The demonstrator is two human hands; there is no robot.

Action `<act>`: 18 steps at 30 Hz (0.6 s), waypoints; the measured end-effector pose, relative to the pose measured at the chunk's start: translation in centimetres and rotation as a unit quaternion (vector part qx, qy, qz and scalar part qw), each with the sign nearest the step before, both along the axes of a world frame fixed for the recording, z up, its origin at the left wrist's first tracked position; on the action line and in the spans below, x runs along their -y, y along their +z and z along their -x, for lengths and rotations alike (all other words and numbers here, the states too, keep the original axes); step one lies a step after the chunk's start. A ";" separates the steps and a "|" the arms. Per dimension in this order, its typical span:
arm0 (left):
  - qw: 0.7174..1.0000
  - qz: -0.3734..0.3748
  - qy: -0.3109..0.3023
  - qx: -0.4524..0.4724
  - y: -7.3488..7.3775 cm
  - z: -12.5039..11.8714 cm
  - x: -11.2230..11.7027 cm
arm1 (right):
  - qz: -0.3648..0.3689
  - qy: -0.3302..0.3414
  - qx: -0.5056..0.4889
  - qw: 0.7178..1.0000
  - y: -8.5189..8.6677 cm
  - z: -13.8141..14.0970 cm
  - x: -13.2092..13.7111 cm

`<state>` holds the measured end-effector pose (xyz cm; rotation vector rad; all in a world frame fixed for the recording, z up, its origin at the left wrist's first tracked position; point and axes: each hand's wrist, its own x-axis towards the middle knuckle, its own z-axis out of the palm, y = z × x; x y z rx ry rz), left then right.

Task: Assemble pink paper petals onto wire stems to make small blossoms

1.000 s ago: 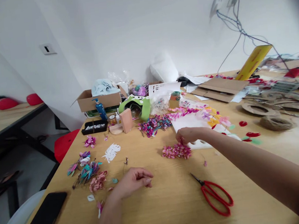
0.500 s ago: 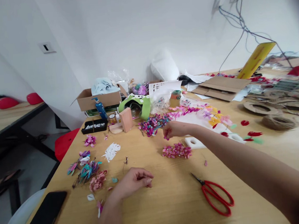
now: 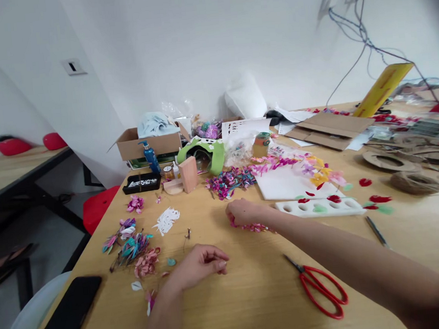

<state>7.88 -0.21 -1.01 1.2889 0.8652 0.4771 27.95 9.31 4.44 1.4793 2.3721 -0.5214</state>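
My left hand (image 3: 203,263) rests low over the table, left of centre. Its fingers are loosely curled, with a gap beside the thumb and nothing visible in it. My right hand (image 3: 246,212) reaches out over a bunch of small pink flowers (image 3: 256,228) and hides part of it. The fingertips are pinched together, with a bit of pink flower (image 3: 232,223) showing at them. Red-handled scissors (image 3: 324,288) lie to the right, below my right forearm. A small dark-stemmed piece (image 3: 187,234) lies beyond my left hand.
Flower bunches (image 3: 132,246) and white petals (image 3: 166,220) lie left; mixed flowers (image 3: 230,181) lie farther back. A white block with holes (image 3: 292,208) stands right, near a pen (image 3: 377,230). A black phone (image 3: 64,321) lies at the left edge. A cardboard box (image 3: 129,144) stands behind.
My right hand has moved left and nearer, from beyond the pink bunch to over it. The white block and pen are now uncovered. My left hand keeps its pose; the view has shifted slightly.
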 end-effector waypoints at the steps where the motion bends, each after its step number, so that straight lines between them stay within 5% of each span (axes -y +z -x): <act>1: 1.000 0.003 0.000 0.001 0.0 0.0 0.0 | 0.001 -0.005 0.005 1.000 0.0 -0.1 0.1; 18: 1.000 -0.009 -0.009 -0.014 -0.6 0.0 -0.1 | 0.015 -0.033 0.029 0.999 1.9 -0.1 2.6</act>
